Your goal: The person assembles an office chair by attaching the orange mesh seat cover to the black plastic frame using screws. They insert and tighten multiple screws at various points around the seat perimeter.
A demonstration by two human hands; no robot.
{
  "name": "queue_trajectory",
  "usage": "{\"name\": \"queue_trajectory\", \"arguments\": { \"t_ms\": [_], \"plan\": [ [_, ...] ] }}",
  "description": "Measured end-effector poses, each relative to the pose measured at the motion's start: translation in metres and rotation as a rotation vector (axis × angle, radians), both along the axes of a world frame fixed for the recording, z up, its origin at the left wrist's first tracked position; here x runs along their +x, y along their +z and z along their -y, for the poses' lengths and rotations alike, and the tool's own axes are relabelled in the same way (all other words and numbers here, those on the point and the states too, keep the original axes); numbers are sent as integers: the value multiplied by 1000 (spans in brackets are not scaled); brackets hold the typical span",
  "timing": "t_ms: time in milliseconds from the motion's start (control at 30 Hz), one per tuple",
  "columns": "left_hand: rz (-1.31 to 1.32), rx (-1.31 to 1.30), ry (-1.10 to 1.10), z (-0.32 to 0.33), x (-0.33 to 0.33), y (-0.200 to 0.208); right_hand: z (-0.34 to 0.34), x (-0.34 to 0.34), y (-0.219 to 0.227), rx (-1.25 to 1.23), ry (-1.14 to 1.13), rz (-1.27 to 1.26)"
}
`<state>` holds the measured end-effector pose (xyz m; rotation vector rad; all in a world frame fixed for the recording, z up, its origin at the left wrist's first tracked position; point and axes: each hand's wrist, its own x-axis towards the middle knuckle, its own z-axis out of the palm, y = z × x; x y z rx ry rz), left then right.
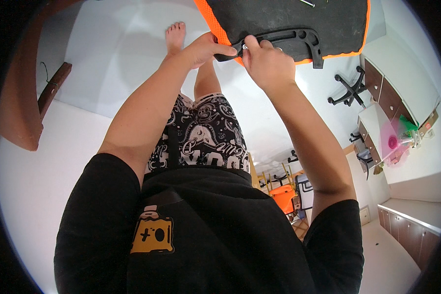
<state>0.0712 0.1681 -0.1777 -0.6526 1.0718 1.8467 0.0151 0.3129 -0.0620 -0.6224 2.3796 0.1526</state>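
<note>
At the top of the head view is a chair seat (259,19) with a black underside and orange mesh edging. A curved black plastic armrest (289,35) lies against that underside, along its near edge. My left hand (204,50) grips the armrest's left end, thumb on top, with its other fingers partly hidden. Just right of it, my right hand (269,62) is closed, thumb and forefinger pinching at a small silver bolt (245,47) in the armrest's end. Another silver screw (307,3) lies on the seat's underside near the top edge.
A black wheeled chair base (349,89) stands on the floor to the right, beside brown-fronted drawers (389,100). A pink-wrapped bouquet (396,142) is farther right. An orange chair (283,197) stands beyond my right arm. A brown wooden piece of furniture (19,108) rises at the left.
</note>
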Motion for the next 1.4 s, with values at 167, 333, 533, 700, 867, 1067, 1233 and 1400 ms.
{"name": "queue_trajectory", "arguments": {
  "t_ms": [167, 333, 533, 700, 867, 1067, 1233, 1400],
  "plan": [
    [-32, 51, 28, 1, 3, -5, 1, -7, -7, 54, -28, 82],
    [-52, 41, 64, 3, 5, -3, 6, -9, 3, 80, 24, -58],
    [-61, 94, 67, 1, 3, 2, -1, -5, -10, 3, 53, -3],
    [-56, 25, 85, 2, 6, 0, 2, -4, -5, -47, 36, -75],
    [-37, 31, 12, 3, 4, -4, -5, 0, -9, -108, 0, -121],
    [-56, -29, -28, 4, -3, 6, -9, -13, 10, -162, -150, -71],
    [-47, 30, 29, 6, 4, -6, -33, -15, 28, -137, -323, -51],
    [-20, 41, 63, 4, 7, -11, -42, 2, 25, -211, -404, -80]
  ]
}}
